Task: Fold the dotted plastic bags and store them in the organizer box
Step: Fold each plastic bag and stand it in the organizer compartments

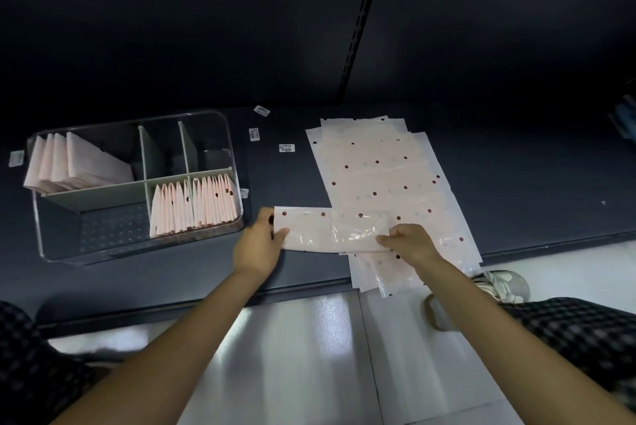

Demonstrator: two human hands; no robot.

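A pale pink dotted plastic bag (316, 230), folded into a long strip, lies across the near end of a stack of flat dotted bags (378, 170). My left hand (258, 245) grips the strip's left end, thumb on top. At the strip's right part my right hand (409, 242) pinches the near edge. The clear organizer box (220, 125) stands to the left, with grey dividers. Folded pink bags stand in its two front right compartments (192, 204) and lean in the back left one (75, 163).
Small white labels (286, 148) lie scattered on the dark shelf between box and stack. The stack overhangs the shelf's front edge (303, 287). Below are a white floor and a shoe (495, 287). A dark back wall rises behind.
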